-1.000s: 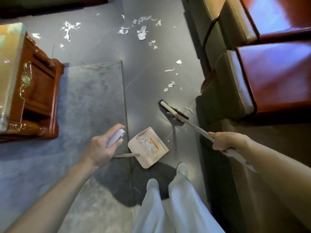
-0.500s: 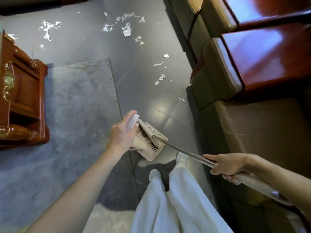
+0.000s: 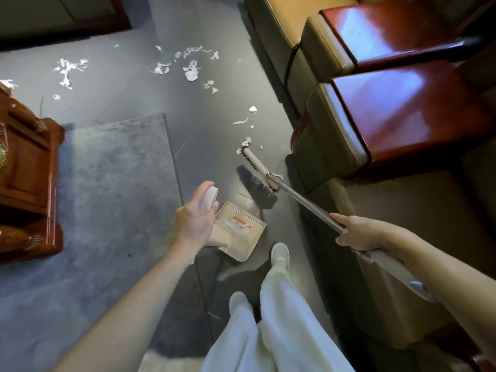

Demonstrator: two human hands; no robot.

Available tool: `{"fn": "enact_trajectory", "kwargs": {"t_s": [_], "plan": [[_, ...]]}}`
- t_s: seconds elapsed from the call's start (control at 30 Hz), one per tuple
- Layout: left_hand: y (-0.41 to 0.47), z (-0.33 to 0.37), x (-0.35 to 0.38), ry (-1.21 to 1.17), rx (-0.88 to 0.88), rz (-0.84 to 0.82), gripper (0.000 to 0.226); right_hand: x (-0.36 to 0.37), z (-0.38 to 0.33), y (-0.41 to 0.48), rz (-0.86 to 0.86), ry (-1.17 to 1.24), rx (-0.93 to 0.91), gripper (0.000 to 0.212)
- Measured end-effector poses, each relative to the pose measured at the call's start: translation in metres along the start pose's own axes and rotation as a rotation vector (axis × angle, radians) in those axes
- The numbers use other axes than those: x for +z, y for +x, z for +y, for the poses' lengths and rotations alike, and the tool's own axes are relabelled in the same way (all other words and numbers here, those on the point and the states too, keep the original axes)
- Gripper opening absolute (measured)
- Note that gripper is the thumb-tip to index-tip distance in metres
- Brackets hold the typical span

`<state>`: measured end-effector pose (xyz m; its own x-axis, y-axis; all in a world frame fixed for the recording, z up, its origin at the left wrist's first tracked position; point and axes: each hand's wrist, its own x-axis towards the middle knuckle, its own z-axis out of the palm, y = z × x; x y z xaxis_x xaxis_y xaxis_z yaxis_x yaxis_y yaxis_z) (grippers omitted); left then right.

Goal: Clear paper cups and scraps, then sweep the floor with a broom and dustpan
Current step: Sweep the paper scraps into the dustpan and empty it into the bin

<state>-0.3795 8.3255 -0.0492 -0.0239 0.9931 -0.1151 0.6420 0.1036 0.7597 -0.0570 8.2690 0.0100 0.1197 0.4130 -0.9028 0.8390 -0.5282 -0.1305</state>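
Over grey floor (image 3: 209, 135), left hand (image 3: 194, 224) gripping one dustpan (image 3: 241, 232), right hand (image 3: 359, 233) gripping one broom (image 3: 306, 202), scattered scraps (image 3: 191, 72).

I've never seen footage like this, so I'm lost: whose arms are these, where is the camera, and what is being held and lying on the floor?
No machine here: a person wears a camera on the head, looking down, so both bare arms are their own. The left hand grips the white handle of a beige plastic dustpan, held low. The right hand grips the silver metal pole of a dark-bristled broom, its head down at the grey tiled floor. Torn white paper scraps lie scattered farther ahead. A grey rug and a carved brown wooden cabinet are on the left; padded seats with glossy red-brown tops on the right.
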Motion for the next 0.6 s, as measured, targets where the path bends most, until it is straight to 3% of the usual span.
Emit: {"fn": "enact_trajectory", "kwargs": {"t_s": [0.27,0.37,0.6], "plan": [[0.078,0.049,0.052,-0.066,-0.141,0.125,0.030,-0.087,0.007,0.086,0.073,-0.129,0.032,0.078],[0.104,0.067,0.070,-0.045,-0.134,0.142,0.030,-0.104,0.000,0.109,-0.006,-0.135,-0.006,0.077],[0.145,0.093,0.091,-0.042,-0.129,0.146,0.030,-0.116,-0.003,0.107,-0.271,0.138,-0.076,0.073]]}}
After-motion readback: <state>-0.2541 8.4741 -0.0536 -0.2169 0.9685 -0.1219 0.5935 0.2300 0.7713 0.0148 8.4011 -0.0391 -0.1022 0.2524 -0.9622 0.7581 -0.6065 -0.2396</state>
